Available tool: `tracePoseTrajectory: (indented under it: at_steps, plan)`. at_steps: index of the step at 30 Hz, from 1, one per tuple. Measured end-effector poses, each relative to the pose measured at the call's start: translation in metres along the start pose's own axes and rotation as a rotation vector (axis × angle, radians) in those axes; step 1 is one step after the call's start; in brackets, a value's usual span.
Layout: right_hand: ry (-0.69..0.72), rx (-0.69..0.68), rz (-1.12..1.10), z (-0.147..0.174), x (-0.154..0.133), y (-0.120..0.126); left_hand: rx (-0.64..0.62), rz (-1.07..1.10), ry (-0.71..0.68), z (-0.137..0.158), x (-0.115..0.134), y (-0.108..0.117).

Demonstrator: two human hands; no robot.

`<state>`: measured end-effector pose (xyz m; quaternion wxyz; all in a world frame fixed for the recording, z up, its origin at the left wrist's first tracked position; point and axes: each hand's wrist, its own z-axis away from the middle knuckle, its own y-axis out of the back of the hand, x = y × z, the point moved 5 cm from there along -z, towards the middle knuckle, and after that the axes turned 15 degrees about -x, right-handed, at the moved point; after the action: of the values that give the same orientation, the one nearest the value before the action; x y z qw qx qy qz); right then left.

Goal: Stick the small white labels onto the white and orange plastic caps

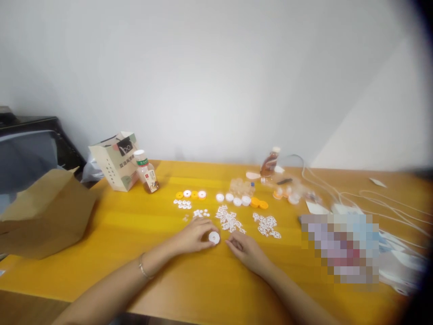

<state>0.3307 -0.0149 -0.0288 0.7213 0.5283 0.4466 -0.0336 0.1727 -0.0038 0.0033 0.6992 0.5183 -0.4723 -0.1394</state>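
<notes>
My left hand (192, 235) grips a round white disc (216, 234) with a small centre mark, its thumb and fingers at the rim. Just to the right, my right hand (248, 253) has its thumb and fingers pinched together, apart from the disc; whatever may be between them is too small to make out. Beyond the hands lies a pile of white lattice-like pieces (228, 221), with a second such pile (267, 224) farther right. Small white pieces (202, 212) lie past my left fingertips. Behind them sit white discs (237, 201) and orange discs (259, 203).
On the left stand a paper bag (117, 167), a bottle with a white cap (146, 172) and an open cardboard box (50, 212). A brown bottle (269, 163) is near the wall. White cables (382, 205) and a blurred-out patch (341, 248) occupy the right of the table (189, 289).
</notes>
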Motion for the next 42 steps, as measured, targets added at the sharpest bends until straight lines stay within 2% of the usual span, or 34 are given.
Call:
tracePoseTrajectory:
  at_steps: [8, 14, 23, 29, 36, 42]
  plan:
    - [0.000, 0.003, 0.015, -0.001, 0.002, -0.002, -0.014, 0.024, 0.012, 0.000, -0.009, -0.012]
    - [-0.008, 0.008, 0.033, -0.001, 0.002, -0.002, 0.041, 0.065, 0.049, 0.002, -0.011, -0.017]
    - [0.026, 0.057, 0.003, -0.003, -0.001, -0.010, 0.196, 0.114, 0.094, 0.004, -0.018, -0.028]
    - [0.104, 0.016, -0.024, -0.017, -0.015, -0.015, 0.177, 0.148, 0.084, 0.004, -0.019, -0.028]
    - [0.100, -0.018, -0.048, -0.019, -0.013, -0.013, 0.190, 0.188, 0.076, 0.005, -0.018, -0.026]
    - [0.092, -0.042, -0.019, -0.018, -0.015, -0.011, 0.129, 0.193, 0.045, 0.011, -0.018, -0.015]
